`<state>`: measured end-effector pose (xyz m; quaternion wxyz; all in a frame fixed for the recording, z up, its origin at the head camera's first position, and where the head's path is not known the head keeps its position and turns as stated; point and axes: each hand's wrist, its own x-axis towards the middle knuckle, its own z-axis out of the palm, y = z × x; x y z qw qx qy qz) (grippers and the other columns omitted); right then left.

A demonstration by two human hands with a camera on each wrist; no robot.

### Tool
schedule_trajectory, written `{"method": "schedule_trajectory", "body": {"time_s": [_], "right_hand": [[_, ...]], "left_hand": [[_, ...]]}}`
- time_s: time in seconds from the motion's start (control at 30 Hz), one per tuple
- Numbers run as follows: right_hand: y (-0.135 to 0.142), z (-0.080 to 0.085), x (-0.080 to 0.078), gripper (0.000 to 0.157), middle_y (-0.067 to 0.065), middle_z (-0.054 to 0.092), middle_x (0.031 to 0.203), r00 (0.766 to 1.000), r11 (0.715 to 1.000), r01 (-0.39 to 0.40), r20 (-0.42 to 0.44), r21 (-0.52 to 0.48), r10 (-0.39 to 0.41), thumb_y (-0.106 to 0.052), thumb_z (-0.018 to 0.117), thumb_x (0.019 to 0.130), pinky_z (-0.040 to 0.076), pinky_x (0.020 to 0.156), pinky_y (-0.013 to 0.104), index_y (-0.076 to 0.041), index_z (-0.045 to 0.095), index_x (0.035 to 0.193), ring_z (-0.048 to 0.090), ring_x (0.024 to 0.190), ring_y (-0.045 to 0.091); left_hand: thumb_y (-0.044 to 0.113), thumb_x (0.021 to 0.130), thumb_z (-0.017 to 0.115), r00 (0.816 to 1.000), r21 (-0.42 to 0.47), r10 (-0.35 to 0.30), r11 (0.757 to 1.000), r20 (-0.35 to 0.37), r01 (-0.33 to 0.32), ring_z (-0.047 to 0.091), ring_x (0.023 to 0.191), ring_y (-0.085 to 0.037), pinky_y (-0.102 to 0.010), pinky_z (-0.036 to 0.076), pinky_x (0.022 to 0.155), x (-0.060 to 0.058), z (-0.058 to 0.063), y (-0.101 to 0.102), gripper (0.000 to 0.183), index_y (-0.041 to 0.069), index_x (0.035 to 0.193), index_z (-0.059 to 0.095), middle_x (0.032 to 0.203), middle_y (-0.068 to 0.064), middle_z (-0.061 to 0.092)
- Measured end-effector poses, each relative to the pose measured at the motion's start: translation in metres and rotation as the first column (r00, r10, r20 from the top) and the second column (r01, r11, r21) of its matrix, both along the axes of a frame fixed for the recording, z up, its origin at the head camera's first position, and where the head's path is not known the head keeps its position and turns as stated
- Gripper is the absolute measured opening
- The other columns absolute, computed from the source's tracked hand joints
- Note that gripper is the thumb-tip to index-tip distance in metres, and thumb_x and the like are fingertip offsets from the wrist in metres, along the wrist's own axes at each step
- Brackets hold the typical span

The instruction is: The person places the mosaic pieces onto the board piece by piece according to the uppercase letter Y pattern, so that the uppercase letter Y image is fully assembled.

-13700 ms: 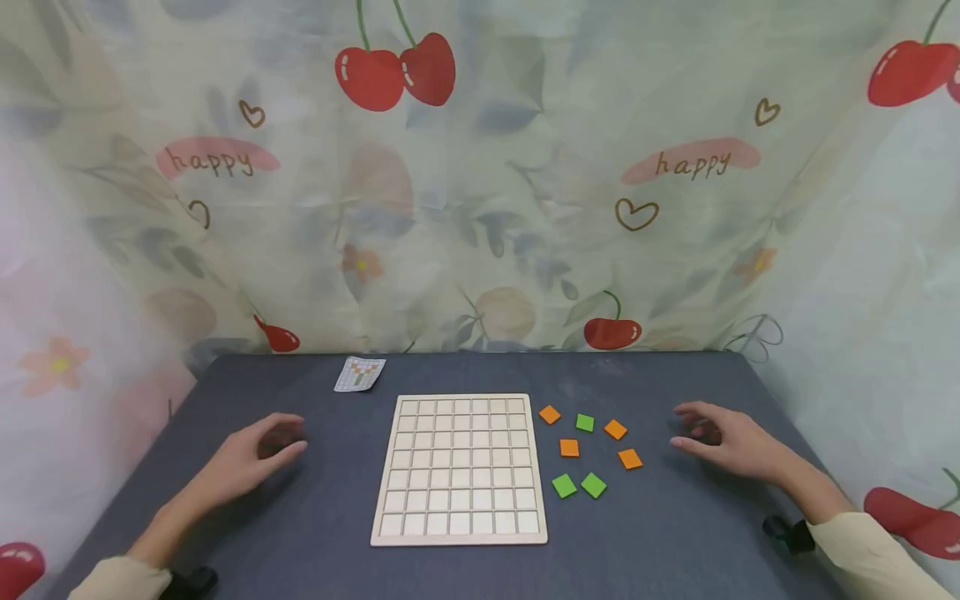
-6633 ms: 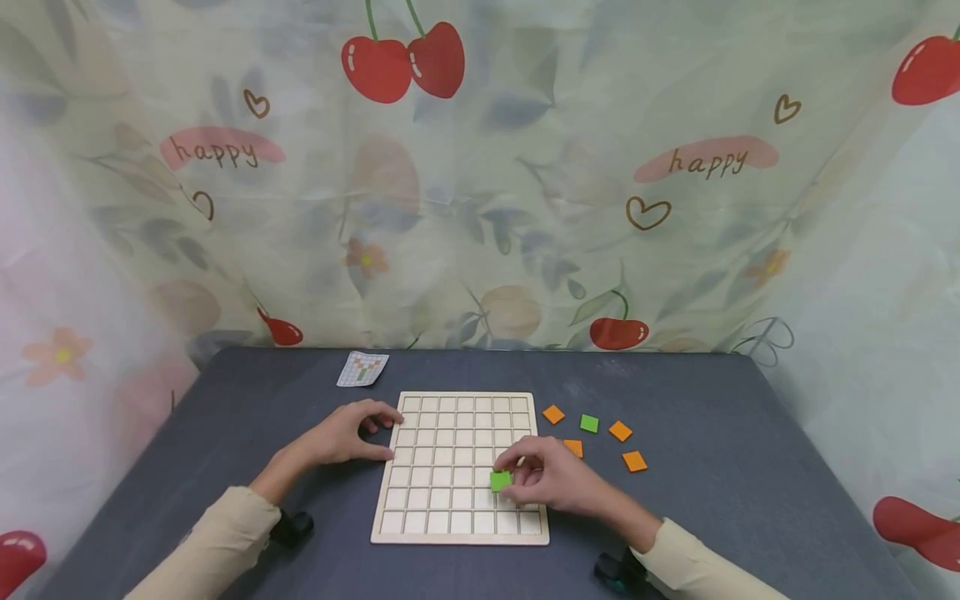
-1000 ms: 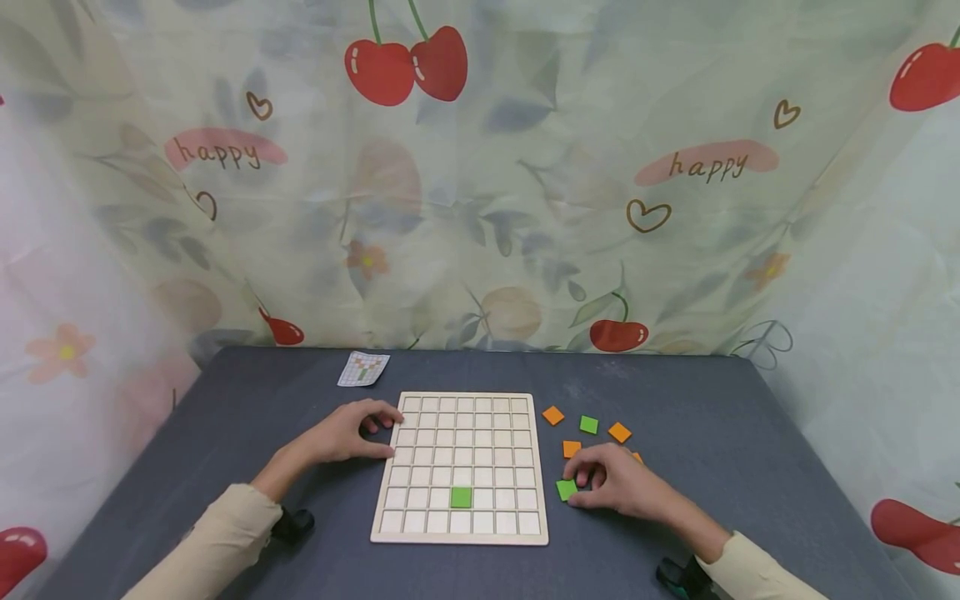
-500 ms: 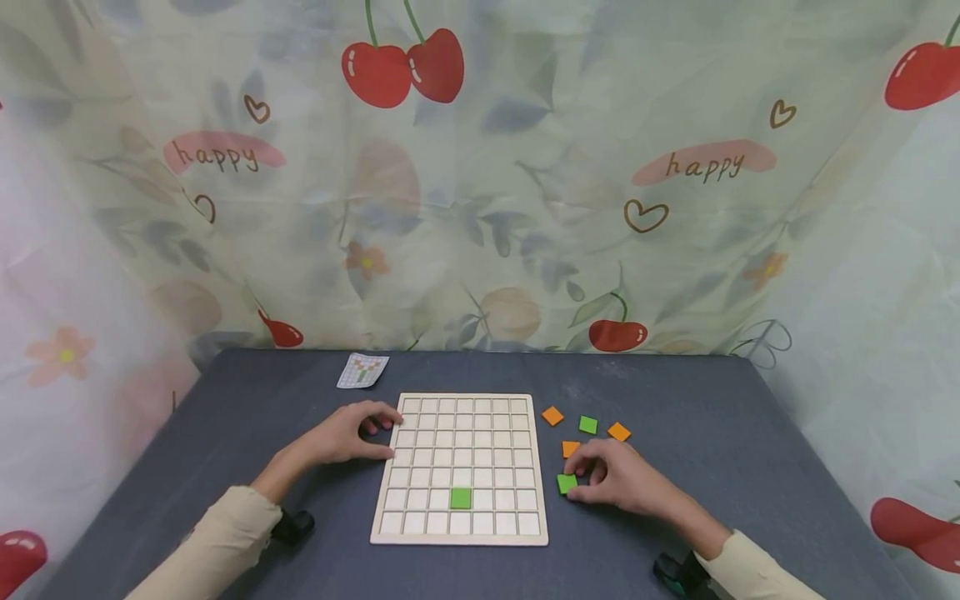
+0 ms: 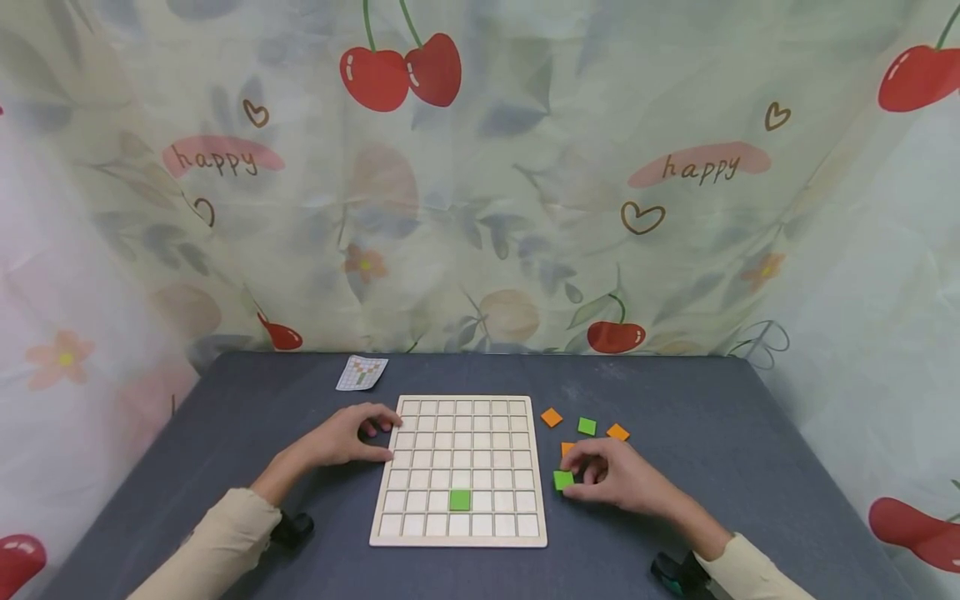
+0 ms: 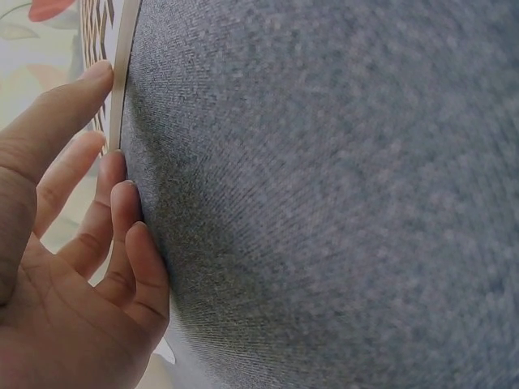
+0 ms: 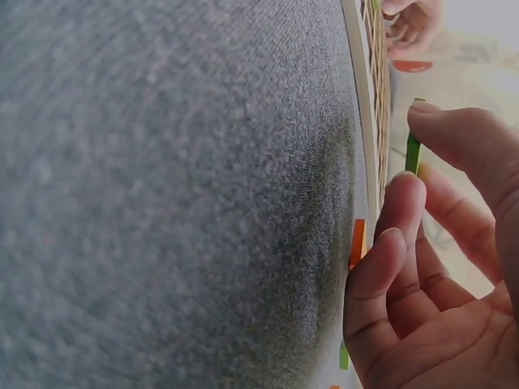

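Note:
A pale wooden grid board [image 5: 459,542] lies flat on the dark tabletop, with one green tile [image 5: 460,500] in a cell of its second row from the near edge. At the board's left edge, my left hand [image 5: 345,435] touches the frame with thumb and fingertips; the left wrist view shows the fingers [image 6: 93,223] loosely bent. Right of the board, my right hand [image 5: 618,477] pinches another green tile [image 5: 562,481] between thumb and finger. In the right wrist view that tile [image 7: 413,154] is edge-on and off the cloth.
Beyond the right hand lie loose tiles: orange ones [image 5: 551,417] [image 5: 618,432], a green one [image 5: 587,426] and a partly covered orange one [image 5: 567,448]. A small patterned card [image 5: 362,372] lies behind the board. A printed curtain [image 5: 480,250] hangs behind the table.
A green tile from the right side now sits in the board. Over the last second my right hand has raised a second green tile slightly. My left hand stays at the board's edge.

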<state>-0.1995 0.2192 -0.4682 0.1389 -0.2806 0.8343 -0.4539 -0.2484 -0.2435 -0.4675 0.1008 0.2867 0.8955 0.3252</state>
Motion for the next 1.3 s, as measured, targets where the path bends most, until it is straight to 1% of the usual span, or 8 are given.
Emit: {"method": "schedule_trajectory", "body": {"time_s": [0.2, 0.5, 0.73, 0.9, 1.1, 1.3], "right_hand": [[-0.003, -0.002, -0.001, 0.025, 0.001, 0.067, 0.089, 1.000, 0.999, -0.022, -0.014, -0.047, 0.021, -0.022, 0.085, 0.086, 0.053, 0.064, 0.030, -0.012, 0.074, 0.105, 0.064, 0.069, 0.017], [-0.013, -0.005, -0.001, 0.025, 0.005, 0.067, 0.093, 0.997, 0.993, -0.064, -0.053, -0.101, 0.059, -0.018, 0.084, 0.087, 0.055, 0.066, 0.030, -0.008, 0.072, 0.107, 0.066, 0.072, 0.018], [-0.024, -0.006, -0.003, 0.024, 0.004, 0.067, 0.091, 0.997, 0.995, -0.050, -0.060, -0.087, 0.044, -0.018, 0.084, 0.087, 0.055, 0.067, 0.031, -0.010, 0.072, 0.106, 0.066, 0.073, 0.018], [-0.034, -0.008, -0.005, 0.023, 0.002, 0.065, 0.091, 0.995, 0.996, -0.043, -0.094, -0.074, 0.036, -0.017, 0.085, 0.086, 0.055, 0.068, 0.031, -0.012, 0.072, 0.105, 0.065, 0.077, 0.016], [-0.046, -0.010, -0.009, 0.025, 0.000, 0.066, 0.088, 0.995, 0.995, -0.059, -0.085, -0.074, 0.053, -0.016, 0.085, 0.086, 0.055, 0.069, 0.030, -0.012, 0.072, 0.107, 0.065, 0.076, 0.015], [-0.059, -0.008, -0.009, 0.025, 0.003, 0.066, 0.089, 0.993, 0.992, -0.079, -0.091, -0.099, 0.070, -0.013, 0.085, 0.086, 0.055, 0.069, 0.030, -0.009, 0.073, 0.108, 0.064, 0.076, 0.015]], "left_hand": [[0.025, 0.088, 0.083, 1.000, 0.007, -0.004, 1.000, -0.001, 0.004, 0.059, 0.096, -0.022, -0.044, 0.048, 0.087, 0.000, 0.000, 0.000, 0.046, 0.007, 0.127, 0.066, 0.110, -0.005, 0.061], [0.026, 0.089, 0.083, 1.000, 0.011, -0.003, 1.000, -0.009, 0.003, 0.058, 0.095, -0.021, -0.042, 0.048, 0.086, -0.001, -0.002, 0.001, 0.046, 0.007, 0.127, 0.066, 0.109, -0.004, 0.061], [0.025, 0.088, 0.083, 1.000, 0.015, -0.002, 1.000, 0.013, 0.002, 0.057, 0.093, -0.023, -0.042, 0.048, 0.084, -0.001, 0.001, 0.004, 0.047, 0.005, 0.126, 0.066, 0.107, -0.005, 0.061], [0.024, 0.088, 0.083, 1.000, 0.015, 0.005, 1.000, 0.021, -0.005, 0.057, 0.094, -0.023, -0.043, 0.047, 0.084, -0.001, 0.002, 0.003, 0.047, 0.005, 0.127, 0.066, 0.109, -0.006, 0.060], [0.024, 0.088, 0.083, 1.000, 0.020, 0.010, 1.000, 0.025, -0.010, 0.057, 0.095, -0.023, -0.044, 0.047, 0.085, -0.001, 0.000, 0.003, 0.046, 0.006, 0.127, 0.066, 0.109, -0.005, 0.060], [0.023, 0.088, 0.083, 1.000, 0.019, 0.009, 1.000, 0.025, -0.009, 0.057, 0.094, -0.022, -0.044, 0.047, 0.085, -0.002, 0.000, 0.003, 0.046, 0.005, 0.127, 0.066, 0.109, -0.005, 0.060]]}}
